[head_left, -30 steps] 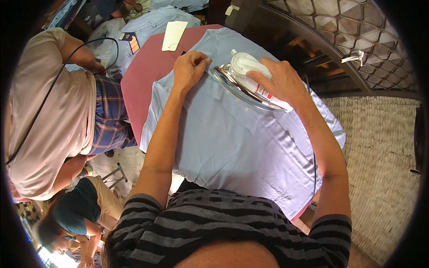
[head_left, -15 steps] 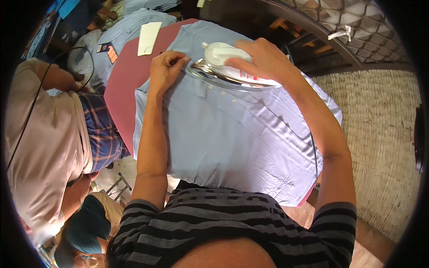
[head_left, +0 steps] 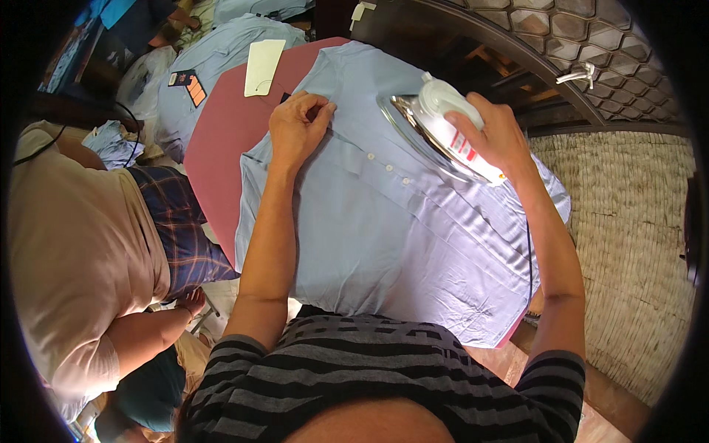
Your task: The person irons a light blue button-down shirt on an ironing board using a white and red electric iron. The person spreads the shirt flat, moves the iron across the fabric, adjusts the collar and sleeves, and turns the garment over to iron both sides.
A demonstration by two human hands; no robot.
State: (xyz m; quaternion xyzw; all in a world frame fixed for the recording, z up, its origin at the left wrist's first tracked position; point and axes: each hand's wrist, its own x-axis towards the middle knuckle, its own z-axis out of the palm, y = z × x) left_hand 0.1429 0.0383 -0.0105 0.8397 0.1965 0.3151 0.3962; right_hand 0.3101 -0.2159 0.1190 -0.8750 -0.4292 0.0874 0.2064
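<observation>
A light blue button-up shirt [head_left: 347, 229] is spread over a maroon ironing board [head_left: 216, 140], its white buttons showing near the middle. With my right hand [head_left: 498, 133] I grip the handle of a white steam iron [head_left: 441, 100]. Its shiny metal soleplate is over the shirt to the right of the buttons and its tip points up and left; whether it presses on the cloth is hard to tell. My left hand [head_left: 301, 127] is closed at the shirt's upper left, thumb and fingers pinching the cloth by the button strip.
A pale card tag [head_left: 264, 68] lies on the board's far end. Beyond it are another blue garment [head_left: 244, 44] and a dark tag with orange stripes [head_left: 195, 90]. A person in beige [head_left: 88, 258] stands close at left. The iron's cord [head_left: 529, 258] hangs by my right arm.
The iron in my right hand has moved right and slightly toward me, turning so its tip points farther away. My left hand keeps its pinch. The person at left has shifted an arm.
</observation>
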